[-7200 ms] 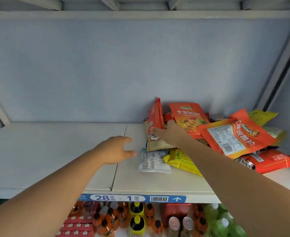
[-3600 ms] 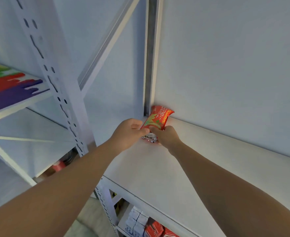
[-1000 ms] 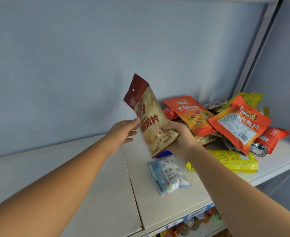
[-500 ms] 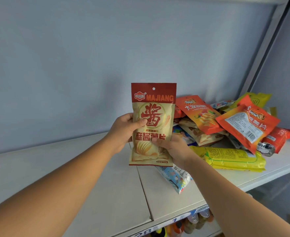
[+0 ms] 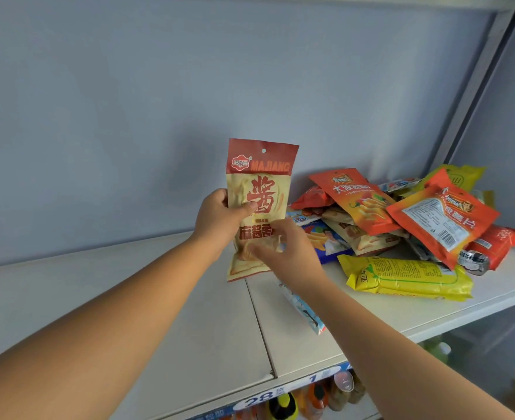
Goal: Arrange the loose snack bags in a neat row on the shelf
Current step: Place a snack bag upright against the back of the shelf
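Head view: a cream-white shelf (image 5: 189,313) made of two boards that meet at a seam (image 5: 259,325) runs along a plain pale blue-grey back wall (image 5: 189,86). A grey metal post (image 5: 477,80) slants up at the right end. On the shelf's front lip is a blue price strip (image 5: 259,401) with "28" and "1" in white ovals. Below it show the tops of bottles (image 5: 283,409), one with a yellow cap.

The MAJIANG bag (image 5: 262,177) is held upright above the shelf, near the seam and left of the pile. The left hand (image 5: 220,219) grips its left edge, thumb laid across the front. The right hand (image 5: 286,253) curls its fingers round the lower right part. The bag has a dark red top band with a hang hole, "MAJIANG" in orange letters, and a large red Chinese character on beige.

At the right end lies the pile of snack bags (image 5: 371,241), overlapping at all angles. It includes an orange bag (image 5: 356,198) with Chinese writing, another orange pack (image 5: 441,219) showing a white printed panel and barcode, and a yellow bag (image 5: 408,277) lying flat in front. A red bag (image 5: 499,244) lies far right and a blue bag (image 5: 326,241) just beside the right hand. A pale blue pack (image 5: 304,313) lies partly hidden under the right forearm.
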Demonstrator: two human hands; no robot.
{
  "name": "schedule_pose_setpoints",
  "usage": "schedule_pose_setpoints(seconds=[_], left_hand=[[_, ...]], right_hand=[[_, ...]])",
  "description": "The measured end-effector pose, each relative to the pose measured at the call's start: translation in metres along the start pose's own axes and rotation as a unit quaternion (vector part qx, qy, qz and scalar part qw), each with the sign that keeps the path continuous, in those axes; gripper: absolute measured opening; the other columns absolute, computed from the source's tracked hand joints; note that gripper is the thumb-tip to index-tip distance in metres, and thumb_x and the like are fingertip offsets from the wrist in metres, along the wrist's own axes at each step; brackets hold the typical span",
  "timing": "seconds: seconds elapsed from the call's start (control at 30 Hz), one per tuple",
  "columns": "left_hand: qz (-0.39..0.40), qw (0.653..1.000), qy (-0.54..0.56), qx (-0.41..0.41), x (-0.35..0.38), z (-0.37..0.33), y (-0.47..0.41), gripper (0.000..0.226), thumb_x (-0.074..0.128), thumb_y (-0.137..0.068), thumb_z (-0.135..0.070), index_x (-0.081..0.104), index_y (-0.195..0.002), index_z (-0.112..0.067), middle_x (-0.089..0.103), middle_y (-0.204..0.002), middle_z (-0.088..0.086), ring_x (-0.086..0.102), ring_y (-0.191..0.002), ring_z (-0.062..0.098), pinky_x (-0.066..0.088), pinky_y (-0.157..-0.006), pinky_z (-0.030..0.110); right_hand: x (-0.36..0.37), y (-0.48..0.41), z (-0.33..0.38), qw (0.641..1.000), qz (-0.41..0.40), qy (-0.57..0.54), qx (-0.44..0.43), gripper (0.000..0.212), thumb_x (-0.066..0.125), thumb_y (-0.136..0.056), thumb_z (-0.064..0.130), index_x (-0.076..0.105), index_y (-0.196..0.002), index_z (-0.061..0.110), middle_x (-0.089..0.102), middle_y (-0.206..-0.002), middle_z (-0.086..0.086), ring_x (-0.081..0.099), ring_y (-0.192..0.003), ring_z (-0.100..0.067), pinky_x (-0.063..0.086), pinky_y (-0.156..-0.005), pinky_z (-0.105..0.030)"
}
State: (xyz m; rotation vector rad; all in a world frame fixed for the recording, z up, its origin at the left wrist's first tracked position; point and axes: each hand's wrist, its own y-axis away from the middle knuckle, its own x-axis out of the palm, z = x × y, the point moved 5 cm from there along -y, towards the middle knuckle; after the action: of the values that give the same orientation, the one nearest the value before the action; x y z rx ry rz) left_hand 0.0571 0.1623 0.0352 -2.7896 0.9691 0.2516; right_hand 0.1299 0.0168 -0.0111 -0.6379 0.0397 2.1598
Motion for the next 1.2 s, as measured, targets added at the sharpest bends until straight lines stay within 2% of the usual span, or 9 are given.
schedule_pose_setpoints(seconds=[0.1, 0.17, 0.27, 0.33, 0.4, 0.57, 0.87, 1.03, 1.2], left_hand=[[0.068, 0.993, 0.091, -0.028, 0.015, -0.009, 0.011, 0.026, 0.08, -0.086, -0.025, 0.064, -0.103, -0.014, 0.076, -0.104, 0.009, 0.077, -0.087, 0.03, 0.065, -0.072, 0.049], [0.11, 0.987, 0.114, -0.02, 0.02, -0.015, 0.017, 0.026, 0.079, -0.086, -0.031, 0.065, -0.102, -0.016, 0.075, -0.107, 0.008, 0.077, -0.091, 0.028, 0.064, -0.08, 0.047], [0.088, 0.995, 0.031, 0.038, 0.011, -0.016, 0.016, 0.038, 0.079, -0.084, -0.04, 0.067, -0.111, -0.017, 0.072, -0.115, -0.001, 0.072, -0.105, 0.017, 0.057, -0.098, 0.043], [0.045, 0.995, -0.075, 0.051, 0.001, -0.012, 0.012, 0.058, 0.079, -0.082, -0.046, 0.059, -0.129, -0.019, 0.061, -0.131, -0.006, 0.06, -0.122, 0.013, 0.049, -0.105, 0.04], [0.047, 0.994, -0.095, 0.004, -0.006, -0.001, 0.011, 0.076, 0.078, -0.081, -0.051, 0.048, -0.142, -0.019, 0.055, -0.14, -0.004, 0.055, -0.126, 0.015, 0.047, -0.107, 0.042], [0.131, 0.99, 0.012, -0.058, -0.01, 0.017, 0.024, 0.032, 0.077, -0.085, -0.041, 0.073, -0.108, -0.019, 0.08, -0.101, -0.001, 0.076, -0.096, 0.02, 0.057, -0.096, 0.05], [-0.004, 1.0, 0.007, -0.018, -0.046, 0.025, 0.037, 0.023, 0.08, -0.084, -0.032, 0.075, -0.103, -0.019, 0.081, -0.095, -0.006, 0.078, -0.086, 0.014, 0.062, -0.085, 0.044], [-0.097, 0.995, -0.017, -0.035, -0.106, 0.044, 0.055, 0.02, 0.08, -0.085, -0.034, 0.076, -0.101, -0.022, 0.081, -0.094, -0.007, 0.078, -0.086, 0.013, 0.061, -0.086, 0.043], [-0.162, 0.983, -0.057, -0.067, -0.183, 0.068, 0.082, 0.025, 0.08, -0.083, -0.038, 0.075, -0.101, -0.021, 0.081, -0.094, -0.005, 0.078, -0.086, 0.017, 0.061, -0.087, 0.049]], right_hand=[[0.012, 0.0, 0.005, 0.995, 0.053, -0.084, 0.013, 0.058, 0.086, -0.076, 0.042, 0.053, -0.123, 0.032, 0.067, -0.116, 0.015, 0.064, -0.106, -0.001, 0.051, -0.088, -0.026], [0.009, -0.004, 0.002, 0.994, 0.021, -0.105, 0.029, 0.05, 0.084, -0.082, 0.033, 0.056, -0.122, 0.027, 0.071, -0.109, 0.012, 0.07, -0.097, -0.006, 0.056, -0.08, -0.026], [-0.003, -0.006, -0.007, 0.984, -0.003, -0.172, 0.047, 0.025, 0.071, -0.093, 0.008, 0.065, -0.11, 0.026, 0.077, -0.102, 0.004, 0.075, -0.092, -0.012, 0.062, -0.08, -0.034], [-0.005, -0.005, -0.013, 0.961, 0.038, -0.26, 0.082, 0.028, 0.069, -0.094, 0.001, 0.067, -0.111, 0.022, 0.079, -0.108, -0.003, 0.077, -0.099, -0.022, 0.061, -0.091, -0.043], [-0.003, 0.0, -0.017, 0.933, 0.104, -0.327, 0.108, 0.03, 0.069, -0.092, -0.004, 0.066, -0.117, 0.013, 0.077, -0.116, -0.013, 0.075, -0.108, -0.032, 0.058, -0.098, -0.052], [0.012, 0.009, -0.028, 0.901, 0.197, -0.359, 0.142, 0.039, 0.068, -0.092, -0.005, 0.061, -0.13, 0.0, 0.074, -0.124, -0.019, 0.071, -0.115, -0.037, 0.054, -0.104, -0.055], [0.05, 0.015, -0.027, 0.943, 0.174, -0.261, 0.113, 0.02, 0.076, -0.092, 0.015, 0.074, -0.112, 0.011, 0.081, -0.108, -0.004, 0.078, -0.1, -0.023, 0.059, -0.099, -0.047], [0.099, 0.03, -0.009, 0.947, 0.229, -0.211, 0.073, 0.01, 0.072, -0.096, 0.018, 0.069, -0.105, 0.021, 0.08, -0.103, 0.008, 0.077, -0.092, -0.006, 0.06, -0.078, -0.018], [0.168, 0.056, 0.02, 0.942, 0.254, -0.202, 0.081, 0.021, 0.073, -0.095, 0.021, 0.066, -0.114, 0.015, 0.077, -0.107, 0.005, 0.075, -0.095, -0.011, 0.06, -0.078, -0.024]])
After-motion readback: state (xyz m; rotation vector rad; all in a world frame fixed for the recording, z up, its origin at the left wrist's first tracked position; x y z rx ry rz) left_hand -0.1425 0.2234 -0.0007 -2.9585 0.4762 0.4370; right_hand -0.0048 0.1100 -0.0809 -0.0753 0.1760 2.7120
